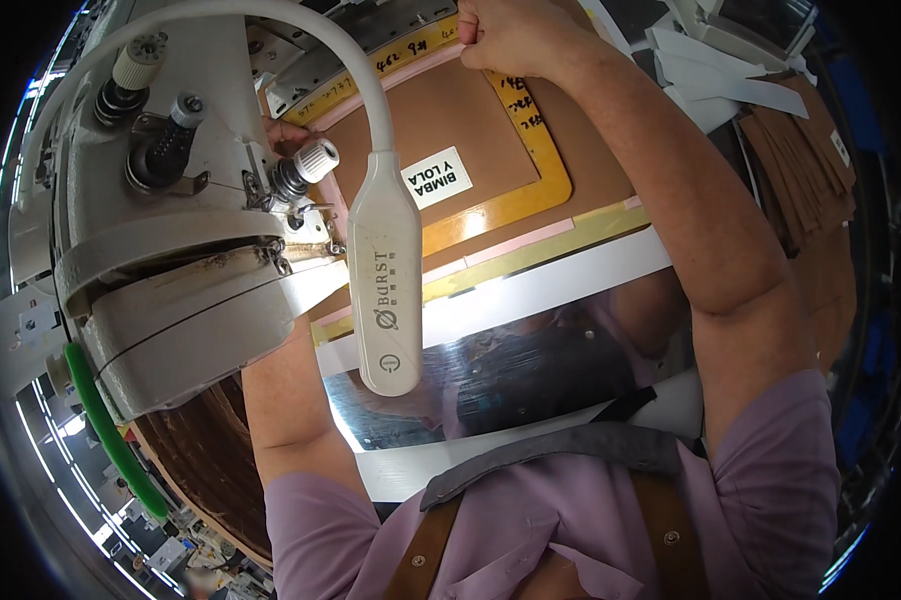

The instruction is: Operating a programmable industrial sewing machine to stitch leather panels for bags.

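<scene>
Brown sheet material (600,170) lies under a yellow template frame (552,170) with dark markings, around a brown panel (380,150) bearing a white label (435,176); pink strips edge it. My right hand (505,35) has its fingers curled on the frame's upper right, by the pink strip. At the frame's upper left, behind the sewing machine (160,320), my left hand (282,133) shows only bent fingertips at the edge; what they hold is hidden. A white lamp (382,290) on a gooseneck hangs over the work, partly covering it.
Below the sheet is a shiny metal plate (490,370) on the machine bed. Stacked brown pieces (790,180) and white offcuts (725,95) lie at the right. A green curved bar (110,430) is at the left, with white knobs (316,160) on the machine.
</scene>
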A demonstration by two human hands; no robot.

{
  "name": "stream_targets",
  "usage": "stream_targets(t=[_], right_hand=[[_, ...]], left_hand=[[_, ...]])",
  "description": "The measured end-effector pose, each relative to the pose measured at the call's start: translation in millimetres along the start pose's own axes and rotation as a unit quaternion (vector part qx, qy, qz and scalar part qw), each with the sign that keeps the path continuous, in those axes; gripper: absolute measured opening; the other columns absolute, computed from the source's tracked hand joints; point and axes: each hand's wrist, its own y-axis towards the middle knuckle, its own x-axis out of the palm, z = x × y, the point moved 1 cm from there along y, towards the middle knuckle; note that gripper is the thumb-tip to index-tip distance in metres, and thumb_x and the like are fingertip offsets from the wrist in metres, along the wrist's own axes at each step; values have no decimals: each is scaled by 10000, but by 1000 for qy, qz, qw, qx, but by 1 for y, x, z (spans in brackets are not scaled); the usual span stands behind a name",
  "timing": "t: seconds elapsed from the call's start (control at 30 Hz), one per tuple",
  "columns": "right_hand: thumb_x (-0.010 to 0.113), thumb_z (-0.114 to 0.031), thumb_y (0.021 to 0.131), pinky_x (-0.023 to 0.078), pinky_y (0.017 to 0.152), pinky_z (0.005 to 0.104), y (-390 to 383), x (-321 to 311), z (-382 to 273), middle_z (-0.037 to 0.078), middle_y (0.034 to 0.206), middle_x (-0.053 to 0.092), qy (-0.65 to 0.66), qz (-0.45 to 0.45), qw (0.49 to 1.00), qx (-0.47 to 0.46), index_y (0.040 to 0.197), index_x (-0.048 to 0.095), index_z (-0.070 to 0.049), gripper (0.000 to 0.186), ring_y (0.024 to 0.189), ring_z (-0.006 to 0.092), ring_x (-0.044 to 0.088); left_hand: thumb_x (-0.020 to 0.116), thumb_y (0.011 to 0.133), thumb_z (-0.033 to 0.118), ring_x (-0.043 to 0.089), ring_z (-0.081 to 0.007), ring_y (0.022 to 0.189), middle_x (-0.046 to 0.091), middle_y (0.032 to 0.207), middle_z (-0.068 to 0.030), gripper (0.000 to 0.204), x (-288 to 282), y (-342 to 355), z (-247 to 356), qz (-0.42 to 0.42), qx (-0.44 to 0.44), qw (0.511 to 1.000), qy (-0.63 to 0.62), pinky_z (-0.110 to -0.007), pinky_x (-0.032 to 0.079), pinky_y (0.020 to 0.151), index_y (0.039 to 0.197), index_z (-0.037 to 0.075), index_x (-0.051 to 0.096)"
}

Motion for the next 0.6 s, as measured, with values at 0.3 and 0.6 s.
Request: stream_targets(t=[0.3, 0.6], right_hand=[[770, -199, 793, 577, 801, 434, -15, 9, 1, 146, 925, 753, -26, 45, 999, -1, 907, 727, -90, 164, 900, 323, 738], [754, -197, 826, 583, 821, 420, -31, 31, -29, 104, 1012, 755, -174, 150, 960, -161, 1022, 743, -56, 242, 963, 302, 732]], left_hand=[[812, 770, 54, 604, -179, 996, 632, 957, -16, 227, 13, 0, 43, 72, -15, 994, 82, -345, 474, 915, 897, 117, 634], [855, 762, 143, 599, -214, 841, 593, 948, -100, 216, -16, 14, 81, 13, -18, 987, 160, -373, 500, 766, 876, 91, 679]])
